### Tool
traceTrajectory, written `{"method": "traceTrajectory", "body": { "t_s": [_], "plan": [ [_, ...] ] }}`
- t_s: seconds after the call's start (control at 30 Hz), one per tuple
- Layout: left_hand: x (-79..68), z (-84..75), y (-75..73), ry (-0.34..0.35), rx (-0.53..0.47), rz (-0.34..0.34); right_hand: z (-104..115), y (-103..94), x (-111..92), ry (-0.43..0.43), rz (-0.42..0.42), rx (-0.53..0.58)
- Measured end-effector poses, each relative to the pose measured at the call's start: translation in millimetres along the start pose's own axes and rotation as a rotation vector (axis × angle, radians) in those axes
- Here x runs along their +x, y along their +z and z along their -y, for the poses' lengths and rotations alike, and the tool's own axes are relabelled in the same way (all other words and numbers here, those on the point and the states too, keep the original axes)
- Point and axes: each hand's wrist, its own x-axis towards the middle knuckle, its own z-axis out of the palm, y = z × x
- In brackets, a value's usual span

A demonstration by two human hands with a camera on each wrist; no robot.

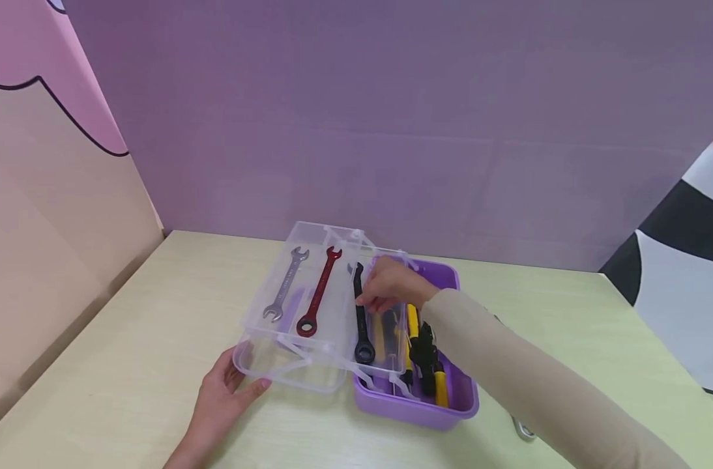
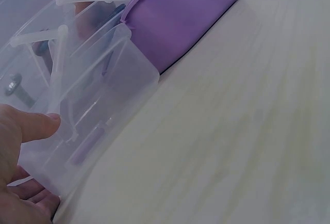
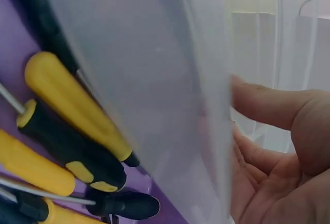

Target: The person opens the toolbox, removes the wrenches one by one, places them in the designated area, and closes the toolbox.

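Observation:
A purple toolbox (image 1: 392, 412) stands on the table with its translucent trays folded out to the left. The outer left tray (image 1: 321, 384) holds a silver open-ended wrench (image 1: 286, 284) and a red combination wrench (image 1: 320, 293). My left hand (image 1: 221, 391) grips that tray's near left corner, the thumb (image 2: 38, 126) above and fingers below. In the right tray lies a black combination wrench (image 1: 362, 326). My right hand (image 1: 394, 283) holds its shaft with the fingertips. The right wrist view hides this contact behind the blurred tray wall (image 3: 144, 79).
Inside the box are several yellow and black screwdrivers (image 3: 77, 105). Right of the box, partly under my right sleeve (image 1: 526, 371), a metal tool (image 1: 523, 428) lies on the table (image 1: 116, 365). A purple backdrop (image 1: 392, 130) rises behind.

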Motion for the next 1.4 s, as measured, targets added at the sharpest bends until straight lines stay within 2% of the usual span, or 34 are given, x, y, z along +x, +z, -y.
{"method": "traceTrajectory", "body": {
  "t_s": [0.13,0.3,0.5,0.87,1.4],
  "plan": [
    [-0.2,1.1,0.2,-0.013,0.019,0.003,-1.7,-4.3,1.8,0.002,0.019,0.037],
    [0.3,1.1,0.0,0.005,0.01,0.003,-3.7,-11.3,-0.1,-0.006,0.016,0.097],
    [-0.3,-1.0,0.1,0.009,-0.007,0.005,-2.7,-15.3,-2.0,-0.019,-0.001,0.078],
    [0.4,-0.7,1.6,0.017,-0.016,0.005,1.7,-2.6,0.7,0.042,-0.025,-0.013],
    [2.2,1.8,-1.8,0.01,0.0,0.005,9.7,11.3,-4.8,0.038,-0.129,0.039]
  ]
}}
